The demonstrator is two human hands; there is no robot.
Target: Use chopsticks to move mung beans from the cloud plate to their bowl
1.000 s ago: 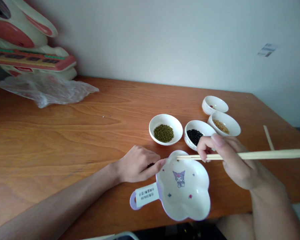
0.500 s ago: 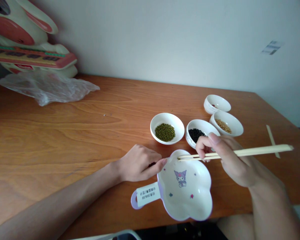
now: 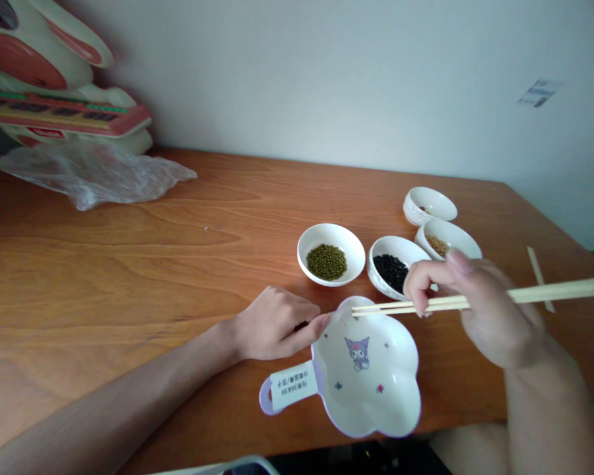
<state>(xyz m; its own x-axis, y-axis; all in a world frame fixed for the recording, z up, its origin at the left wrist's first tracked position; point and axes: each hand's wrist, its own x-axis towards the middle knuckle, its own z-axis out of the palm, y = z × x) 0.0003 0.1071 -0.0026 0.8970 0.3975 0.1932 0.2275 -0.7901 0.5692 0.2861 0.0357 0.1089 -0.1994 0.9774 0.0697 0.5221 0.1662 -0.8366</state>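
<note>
My right hand (image 3: 475, 303) grips a pair of wooden chopsticks (image 3: 406, 305); their tips hover over the far rim of a white flower-shaped dish (image 3: 376, 402) with a cartoon figure and a labelled purple handle. My left hand (image 3: 277, 324) rests on the table with fingers curled, its fingertips touching the dish's left rim. Behind the dish stand small white bowls: one with green beans (image 3: 327, 261), one with black beans (image 3: 390, 269), one with tan beans (image 3: 438, 245) partly behind my right hand, and a nearly empty one (image 3: 429, 204).
The wooden table (image 3: 129, 264) reaches to a white wall. A crumpled clear plastic bag (image 3: 94, 173) and a large white, red and green figure (image 3: 39, 72) sit at the far left. A loose wooden stick (image 3: 538, 267) lies near the table's right edge.
My right hand has slid a little to the right along the chopsticks and lifted slightly; the tips stay over the dish rim. My left hand has not moved.
</note>
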